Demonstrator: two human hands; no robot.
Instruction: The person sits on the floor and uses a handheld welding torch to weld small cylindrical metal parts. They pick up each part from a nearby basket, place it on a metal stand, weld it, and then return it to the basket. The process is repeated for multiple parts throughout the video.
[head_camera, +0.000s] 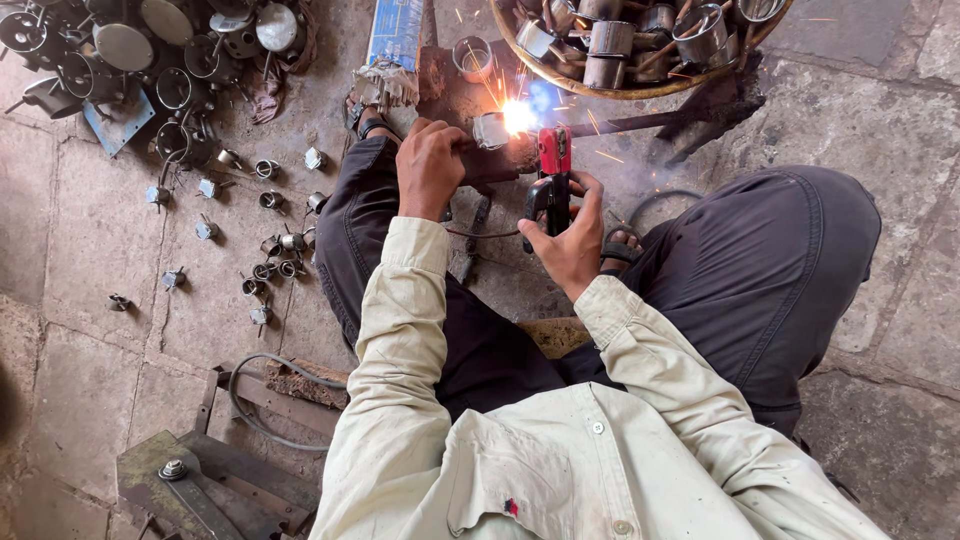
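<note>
1. My left hand clamps the ring on the block, steadying it.
2. My right hand grips the red holder, fingers wrapped, arc at the ring's edge.

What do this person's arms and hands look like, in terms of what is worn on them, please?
Both arms wear long, loose cream shirt sleeves with buttoned-style cuffs, lightly soiled. The left hand and right hand are bare: no gloves, and no rings or watch that can be made out.

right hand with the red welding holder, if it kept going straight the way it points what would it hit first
Probably the small metal ring at the bright arc, which the left hand steadies; the right hand aims its red electrode holder there. Depth is unclear.
</note>
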